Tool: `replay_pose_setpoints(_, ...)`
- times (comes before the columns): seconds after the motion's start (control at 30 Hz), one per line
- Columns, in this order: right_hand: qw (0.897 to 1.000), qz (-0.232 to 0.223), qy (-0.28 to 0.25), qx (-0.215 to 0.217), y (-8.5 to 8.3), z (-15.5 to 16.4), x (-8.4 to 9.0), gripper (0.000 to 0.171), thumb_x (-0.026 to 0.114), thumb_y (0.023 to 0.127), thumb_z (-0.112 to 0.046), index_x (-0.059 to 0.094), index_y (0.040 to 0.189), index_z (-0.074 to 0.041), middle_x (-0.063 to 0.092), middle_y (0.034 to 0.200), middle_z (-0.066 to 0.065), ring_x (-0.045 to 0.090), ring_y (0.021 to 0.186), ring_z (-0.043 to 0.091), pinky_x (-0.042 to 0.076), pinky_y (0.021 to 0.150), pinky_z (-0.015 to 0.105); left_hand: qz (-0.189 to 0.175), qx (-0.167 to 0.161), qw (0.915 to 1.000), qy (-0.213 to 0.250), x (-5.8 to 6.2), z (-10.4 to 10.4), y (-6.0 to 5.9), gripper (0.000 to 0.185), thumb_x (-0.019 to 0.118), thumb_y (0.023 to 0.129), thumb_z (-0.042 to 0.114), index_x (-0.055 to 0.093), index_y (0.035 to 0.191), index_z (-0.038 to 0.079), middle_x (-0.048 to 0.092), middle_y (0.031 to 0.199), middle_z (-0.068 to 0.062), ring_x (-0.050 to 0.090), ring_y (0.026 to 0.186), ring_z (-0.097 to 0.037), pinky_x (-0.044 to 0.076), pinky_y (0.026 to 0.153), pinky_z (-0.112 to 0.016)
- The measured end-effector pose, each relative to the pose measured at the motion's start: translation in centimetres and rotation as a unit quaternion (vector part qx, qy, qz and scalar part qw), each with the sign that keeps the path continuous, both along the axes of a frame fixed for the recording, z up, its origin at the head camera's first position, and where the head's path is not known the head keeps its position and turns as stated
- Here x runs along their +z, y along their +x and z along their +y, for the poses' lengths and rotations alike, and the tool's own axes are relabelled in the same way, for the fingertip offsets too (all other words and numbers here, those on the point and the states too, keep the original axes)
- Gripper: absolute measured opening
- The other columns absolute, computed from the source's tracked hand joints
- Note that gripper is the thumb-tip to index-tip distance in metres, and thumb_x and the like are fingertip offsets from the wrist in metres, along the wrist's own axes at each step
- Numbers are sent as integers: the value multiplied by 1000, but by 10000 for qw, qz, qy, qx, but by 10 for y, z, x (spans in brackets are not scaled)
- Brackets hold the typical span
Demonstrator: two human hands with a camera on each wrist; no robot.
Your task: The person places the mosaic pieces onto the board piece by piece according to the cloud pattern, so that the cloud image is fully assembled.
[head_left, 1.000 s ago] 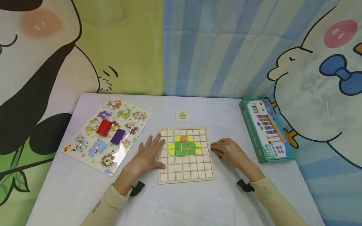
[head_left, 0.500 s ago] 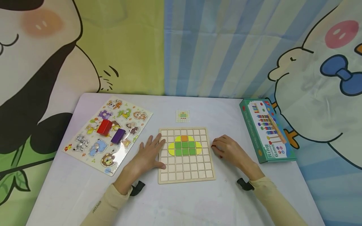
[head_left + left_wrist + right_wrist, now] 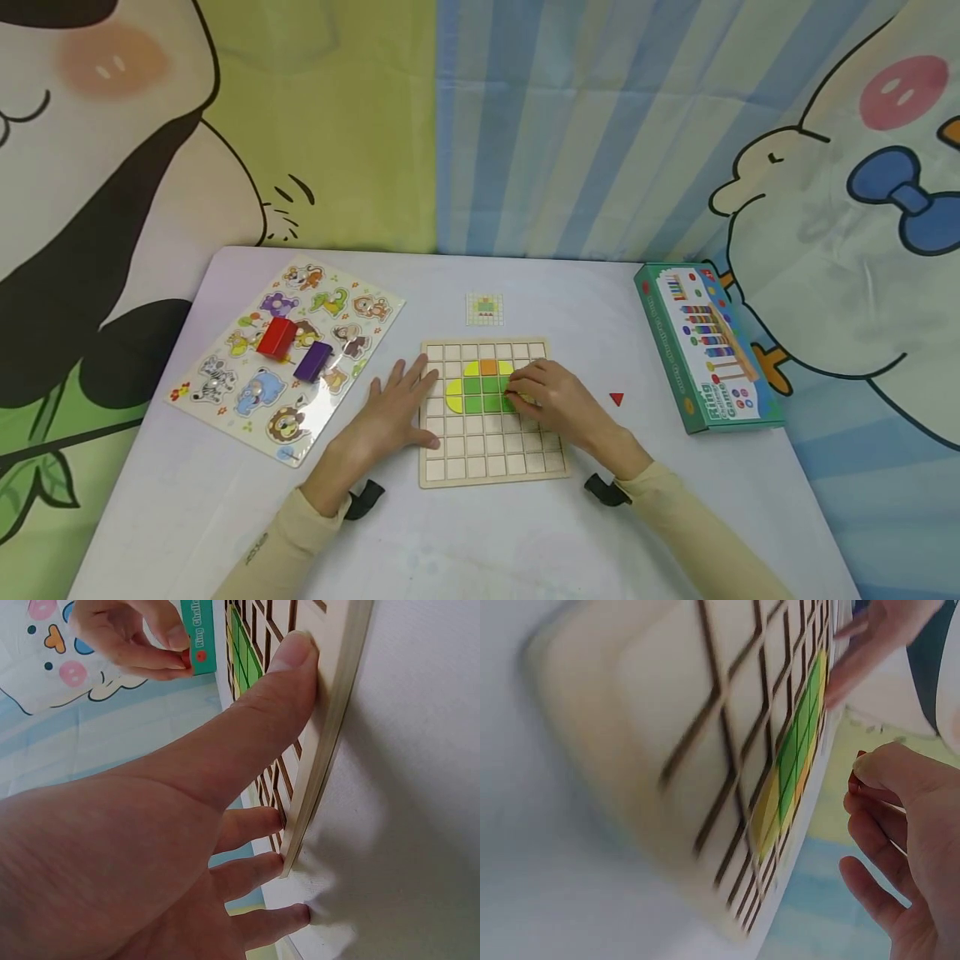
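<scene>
A wooden grid board [image 3: 491, 462] lies on the table, bearing green squares [image 3: 472, 404], an orange square [image 3: 488, 367] and yellow rounded pieces [image 3: 454, 396]. My left hand [image 3: 390, 417] rests with spread fingers on the board's left edge; in the left wrist view its thumb [image 3: 289, 664] lies on the rim. Over the right side of the pattern, my right hand [image 3: 558, 404] pinches a small red piece [image 3: 856, 774] between thumb and finger, above the board. The hand hides part of the pattern in the head view. A red triangle [image 3: 617, 398] lies right of the board.
A small pattern card [image 3: 484, 309] lies behind the board. On the left is an animal picture board [image 3: 247, 417] with a red block [image 3: 277, 338] and a purple block [image 3: 312, 362] on it. A green box [image 3: 701, 350] stands at the right.
My right hand has moved left from beside the board to above its pattern, carrying a red piece. The red triangle on the table has come into sight. My left hand has stayed put.
</scene>
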State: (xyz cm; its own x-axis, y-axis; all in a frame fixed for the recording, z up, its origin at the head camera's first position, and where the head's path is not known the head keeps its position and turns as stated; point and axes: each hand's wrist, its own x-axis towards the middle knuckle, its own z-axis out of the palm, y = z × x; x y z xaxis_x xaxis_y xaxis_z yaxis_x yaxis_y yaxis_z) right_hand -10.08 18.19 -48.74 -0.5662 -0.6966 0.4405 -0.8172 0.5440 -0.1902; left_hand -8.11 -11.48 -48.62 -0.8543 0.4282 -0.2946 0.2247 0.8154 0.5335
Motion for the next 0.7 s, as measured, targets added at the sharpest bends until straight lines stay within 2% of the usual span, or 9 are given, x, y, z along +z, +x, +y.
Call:
replay_pose_setpoints(0.13, 9991, 262, 84, 335, 9, -27, -5, 14, 87, 79, -15, 80, 91, -12, 78, 93, -3, 69, 91, 15, 58, 84, 28, -46, 16, 10000, 32, 0, -1, 0, 108, 89, 74, 36, 29, 160, 6, 6, 171, -16, 3, 155, -48, 6, 117, -77)
replay_pose_setpoints(0.27, 9984, 190, 281, 447, 19, -42, -12, 11, 84, 83, -20, 80, 92, -15, 77, 93, -6, 69, 93, 13, 56, 89, 29, -68, 33, 10000, 55, 0, -1, 0, 108, 88, 75, 36, 30, 160, 7, 7, 171, -15, 2, 155, -48, 6, 117, -77)
replay_pose_setpoints(0.47, 9971, -151, 637, 376, 28, -46, -18, 12, 81, 88, -22, 80, 98, -17, 77, 99, -8, 67, 100, 13, 53, 95, 31, -40, 10, 10000, 32, 0, 0, 0, 107, 88, 74, 37, 30, 160, 7, 7, 171, -15, 3, 155, -48, 7, 117, -77)
replay_pose_setpoints(0.7, 9967, -91, 721, 348, 31, -44, -20, 11, 77, 91, -22, 80, 100, -17, 77, 103, -6, 68, 103, 14, 53, 95, 31, -1, 15, 10000, 33, 0, 0, 0, 107, 89, 74, 37, 31, 159, 6, 8, 171, -16, 4, 155, -48, 8, 117, -78)
